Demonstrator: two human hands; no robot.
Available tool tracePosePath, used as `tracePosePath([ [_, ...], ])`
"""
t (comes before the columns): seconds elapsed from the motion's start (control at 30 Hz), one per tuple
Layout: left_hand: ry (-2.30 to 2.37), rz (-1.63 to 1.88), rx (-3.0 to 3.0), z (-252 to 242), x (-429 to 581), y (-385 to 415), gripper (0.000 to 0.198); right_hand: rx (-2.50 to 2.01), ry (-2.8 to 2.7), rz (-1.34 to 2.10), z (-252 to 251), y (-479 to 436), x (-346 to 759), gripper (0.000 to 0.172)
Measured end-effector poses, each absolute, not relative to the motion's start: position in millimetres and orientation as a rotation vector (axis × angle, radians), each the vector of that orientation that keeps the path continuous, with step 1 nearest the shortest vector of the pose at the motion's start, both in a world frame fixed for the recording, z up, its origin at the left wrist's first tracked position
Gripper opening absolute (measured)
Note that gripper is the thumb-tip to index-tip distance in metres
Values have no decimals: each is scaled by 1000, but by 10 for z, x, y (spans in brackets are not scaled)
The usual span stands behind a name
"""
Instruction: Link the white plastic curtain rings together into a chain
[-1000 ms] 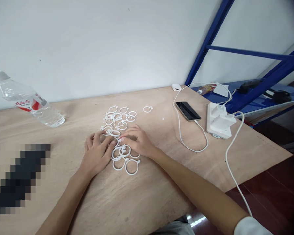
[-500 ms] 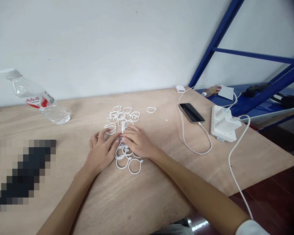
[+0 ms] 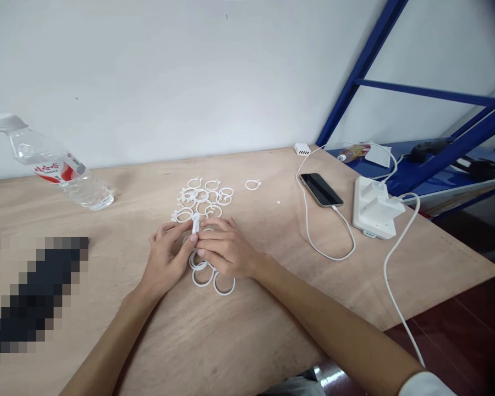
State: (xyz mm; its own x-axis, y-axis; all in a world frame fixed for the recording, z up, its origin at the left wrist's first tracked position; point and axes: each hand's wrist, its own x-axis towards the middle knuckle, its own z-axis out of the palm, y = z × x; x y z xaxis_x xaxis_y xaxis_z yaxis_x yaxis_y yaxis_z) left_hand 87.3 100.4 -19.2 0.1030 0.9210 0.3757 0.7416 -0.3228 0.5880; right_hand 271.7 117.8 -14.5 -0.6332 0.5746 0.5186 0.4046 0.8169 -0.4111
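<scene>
Here, the left hand pinches an upright white ring between thumb and index finger; the right hand curls half-closed beside it, its hold impossible to tell. Loose rings lie around, some toward the far edge of the tabletop.

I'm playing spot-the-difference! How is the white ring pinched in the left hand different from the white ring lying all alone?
The pinched ring stands up, looking like a thin strip; the lone ring lies flat, its round hole showing.
The left hand holds the pinched ring; no hand touches the lone ring on the table.
Both are white.
</scene>
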Motion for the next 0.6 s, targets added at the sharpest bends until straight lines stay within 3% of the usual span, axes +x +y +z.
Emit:
tracePosePath([
  [0.33, 1663, 1177, 1963, -219, 890, 1034, 46, -642, -2262, 351, -183, 1185, 2712, 19],
  [0.6, 1636, 1234, 2266, -183, 916, 1021, 38, -775, -1891, 575, -202, 1286, 2724, 18],
])
